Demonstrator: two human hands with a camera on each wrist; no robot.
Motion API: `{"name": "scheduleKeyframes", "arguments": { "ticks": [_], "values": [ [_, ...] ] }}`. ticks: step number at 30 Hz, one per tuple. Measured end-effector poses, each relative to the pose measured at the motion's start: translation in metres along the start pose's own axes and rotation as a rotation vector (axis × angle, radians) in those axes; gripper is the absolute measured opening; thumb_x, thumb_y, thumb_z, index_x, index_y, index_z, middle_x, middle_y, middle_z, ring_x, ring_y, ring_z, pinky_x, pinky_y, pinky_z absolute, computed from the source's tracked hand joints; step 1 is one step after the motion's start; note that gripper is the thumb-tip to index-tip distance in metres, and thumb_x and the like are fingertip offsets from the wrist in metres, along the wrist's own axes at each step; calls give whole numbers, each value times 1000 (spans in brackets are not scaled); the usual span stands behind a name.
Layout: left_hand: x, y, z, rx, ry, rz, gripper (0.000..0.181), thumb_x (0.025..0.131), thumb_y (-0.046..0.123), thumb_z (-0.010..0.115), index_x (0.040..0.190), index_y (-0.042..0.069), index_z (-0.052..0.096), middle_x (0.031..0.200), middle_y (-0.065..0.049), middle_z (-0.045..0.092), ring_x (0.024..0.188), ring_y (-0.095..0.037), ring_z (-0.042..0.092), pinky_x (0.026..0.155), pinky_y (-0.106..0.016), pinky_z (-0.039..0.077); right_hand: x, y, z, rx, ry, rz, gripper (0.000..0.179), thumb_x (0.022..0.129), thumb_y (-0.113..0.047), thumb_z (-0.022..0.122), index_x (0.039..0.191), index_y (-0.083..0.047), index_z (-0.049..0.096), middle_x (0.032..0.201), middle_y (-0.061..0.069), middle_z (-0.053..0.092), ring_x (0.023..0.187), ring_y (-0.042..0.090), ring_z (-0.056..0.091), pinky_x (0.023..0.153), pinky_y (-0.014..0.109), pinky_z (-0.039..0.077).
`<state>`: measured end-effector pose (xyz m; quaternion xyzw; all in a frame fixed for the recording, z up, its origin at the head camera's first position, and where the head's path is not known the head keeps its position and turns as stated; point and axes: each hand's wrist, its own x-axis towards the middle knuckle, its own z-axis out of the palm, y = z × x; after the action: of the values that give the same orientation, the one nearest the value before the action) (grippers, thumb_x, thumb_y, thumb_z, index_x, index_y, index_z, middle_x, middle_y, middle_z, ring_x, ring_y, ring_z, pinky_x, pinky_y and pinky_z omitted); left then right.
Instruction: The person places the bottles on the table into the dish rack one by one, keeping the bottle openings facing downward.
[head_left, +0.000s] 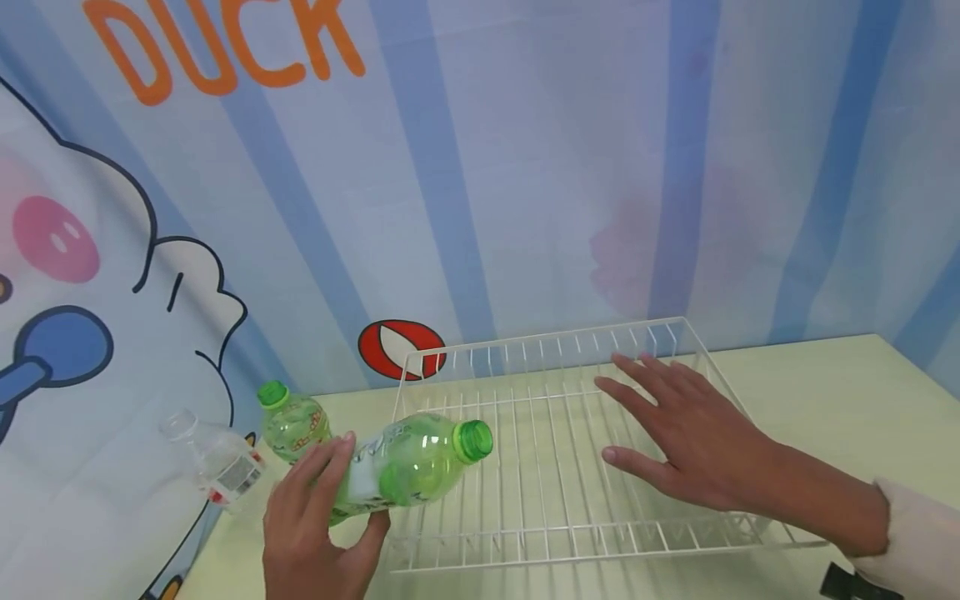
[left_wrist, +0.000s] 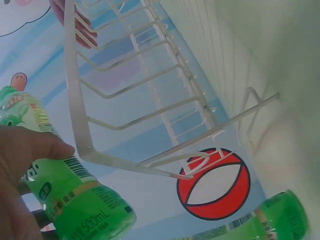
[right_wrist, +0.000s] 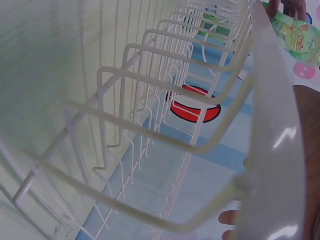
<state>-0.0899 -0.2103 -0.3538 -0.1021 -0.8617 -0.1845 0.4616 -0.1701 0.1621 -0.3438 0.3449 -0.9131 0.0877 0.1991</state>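
Observation:
My left hand grips a clear green plastic bottle with a green cap around its labelled body. The bottle is tilted, its cap pointing right over the left side of a white wire rack. In the left wrist view, the thumb presses the label of this bottle, and "500mL" shows near its base. My right hand, fingers spread and holding nothing, hovers over the right part of the rack. A second green bottle stands just behind the left hand.
A clear bottle with a white label stands at the far left. The rack sits on a pale green table. Behind rises a blue striped backdrop with cartoon prints and orange letters.

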Motion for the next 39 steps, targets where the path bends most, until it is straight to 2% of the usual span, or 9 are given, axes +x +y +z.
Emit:
{"name": "scheduleKeyframes", "arguments": {
  "ticks": [1, 4, 11, 18, 27, 34, 39],
  "values": [
    [2, 2, 1, 11, -9, 6, 84, 50, -3, 91, 129, 8, 64, 123, -17, 63, 116, -42, 57, 85, -73, 42, 0, 0, 0, -1, 0, 1, 70, 97, -53, 56, 151, -12, 40, 155, 17, 37, 139, 43, 38, 107, 63, 31],
    [8, 8, 6, 55, -54, 9, 87, 50, -5, 93, 130, 10, 63, 126, -17, 61, 122, -43, 53, 85, -83, 34, 1, -1, 0, -1, 8, -2, 70, 97, -53, 56, 151, -13, 40, 155, 16, 37, 138, 42, 39, 106, 63, 32],
    [22, 18, 17, 116, -123, 133, 88, 52, -1, 94, 133, 13, 61, 129, -20, 58, 127, -44, 47, 89, -85, 28, 5, -4, -2, 21, 71, -45, 72, 95, -53, 59, 151, -13, 39, 151, 16, 41, 132, 36, 47, 103, 60, 37],
    [28, 22, 33, 117, -163, 197, 85, 56, 2, 93, 134, 14, 61, 129, -22, 56, 128, -45, 46, 91, -85, 24, 6, -8, -10, 22, 46, -25, 72, 95, -56, 58, 152, -16, 38, 153, 13, 40, 133, 37, 45, 103, 62, 36],
    [30, 29, 43, 221, -137, 327, 82, 62, 4, 88, 137, 18, 59, 128, -23, 53, 128, -47, 45, 93, -83, 25, 13, -21, -12, 52, -25, -62, 82, 93, -63, 57, 155, -16, 31, 155, 10, 37, 135, 34, 44, 105, 60, 37],
    [30, 42, 49, 222, -159, 373, 82, 65, 2, 85, 140, 19, 57, 131, -23, 49, 130, -46, 42, 95, -83, 21, 23, -33, -6, 58, -31, -114, 86, 92, -67, 55, 154, -12, 32, 154, 10, 40, 136, 34, 44, 105, 57, 39],
    [29, 46, 52, 223, -142, 395, 82, 64, 1, 86, 139, 19, 57, 130, -23, 50, 129, -46, 43, 96, -83, 21, 26, -37, -4, 60, -36, -123, 88, 91, -67, 55, 154, -10, 33, 153, 10, 42, 135, 34, 45, 104, 56, 41]
  ]
}}
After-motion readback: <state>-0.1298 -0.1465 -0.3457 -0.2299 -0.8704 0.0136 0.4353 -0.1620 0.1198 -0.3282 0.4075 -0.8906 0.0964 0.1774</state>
